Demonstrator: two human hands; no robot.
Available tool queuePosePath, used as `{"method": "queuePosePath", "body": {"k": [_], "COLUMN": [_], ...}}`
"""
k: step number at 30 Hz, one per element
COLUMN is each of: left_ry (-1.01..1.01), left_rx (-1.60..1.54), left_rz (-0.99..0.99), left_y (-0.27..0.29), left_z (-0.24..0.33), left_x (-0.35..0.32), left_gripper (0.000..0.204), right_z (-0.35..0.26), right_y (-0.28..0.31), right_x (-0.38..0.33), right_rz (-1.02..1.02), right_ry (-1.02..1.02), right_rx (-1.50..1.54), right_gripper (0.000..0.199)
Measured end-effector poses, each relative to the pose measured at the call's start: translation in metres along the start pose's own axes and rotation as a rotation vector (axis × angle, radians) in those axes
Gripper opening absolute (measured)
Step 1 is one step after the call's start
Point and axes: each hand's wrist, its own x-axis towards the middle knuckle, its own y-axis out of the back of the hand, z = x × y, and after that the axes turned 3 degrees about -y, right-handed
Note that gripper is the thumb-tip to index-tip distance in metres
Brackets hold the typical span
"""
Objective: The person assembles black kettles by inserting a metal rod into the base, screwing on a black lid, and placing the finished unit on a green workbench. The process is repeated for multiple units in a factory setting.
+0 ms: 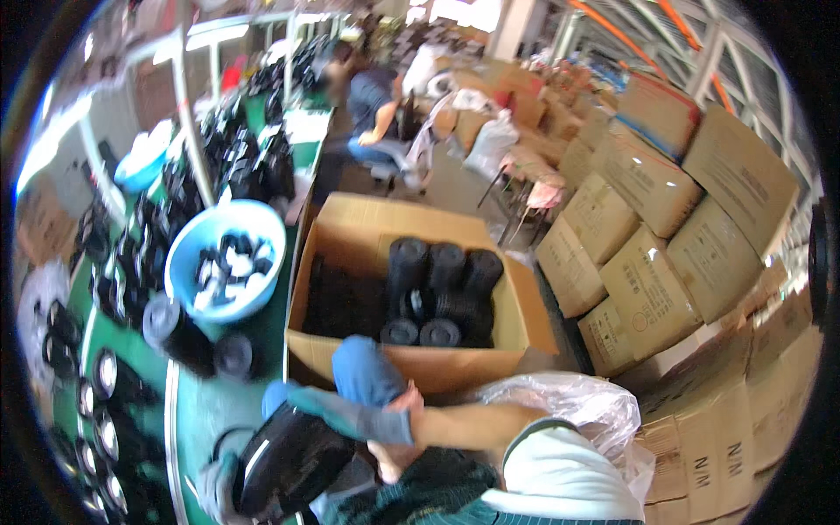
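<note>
One long green bench (201, 402) runs up my left side, its far stretch crowded with black appliance bodies (243, 166), so I judge that plenty of work is left. Hard by its right edge stands an open carton (411, 219), which I read as only part way along. A light-blue basin (184, 249) sits near that same right edge of the bench. The glossy black housing (297, 455) is over my lap, beside the bench's near right corner; it is the piece I have in hand and, I judge, not done with. My right hand (354, 418), gloved, lies along its upper side, and my left hand (219, 490) is at its left end; blur hides my fingers, so I cannot tell whether either grip pinches it or merely steadies it. Black cylinders (447, 276) stand grouped in the carton's right half, already placed, while its left half is too dark to read; two loose cylinders (179, 337) remain on the bench by its right edge, just nearer me than the basin. Smallest, black and white parts (236, 271) lie inside the basin.
</note>
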Motion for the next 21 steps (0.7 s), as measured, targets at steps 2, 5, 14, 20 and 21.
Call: {"method": "queuePosePath", "body": {"k": [2,5,14,20,21], "left_ry": [0.018,-0.025,-0.079,-0.554,-0.272], "left_rx": [-0.007,-0.011,-0.041,0.458,0.193], "left_rz": [-0.001,0.015,0.273,0.348,0.346], "left_y": [0.011,0.015,0.000,0.011,0.011], "left_z": [-0.010,-0.007,0.039,0.063,0.050], "left_x": [-0.026,-0.053,-0.089,-0.076,-0.080], "left_gripper": [0.051,0.054,0.024,0.028,0.029], "right_z": [0.013,0.028,0.033,0.092,0.087], "right_y": [0.011,0.004,-0.038,-0.005,-0.008], "right_x": [-0.006,-0.022,0.003,-0.028,-0.025], "right_rz": [-0.006,0.017,-0.157,-0.280,-0.272], "right_ry": [-0.022,0.048,0.224,-0.077,0.023], "right_rx": [-0.028,-0.187,-0.153,0.043,-0.029], "right_gripper": [0.096,0.102,0.090,0.077,0.084]}}
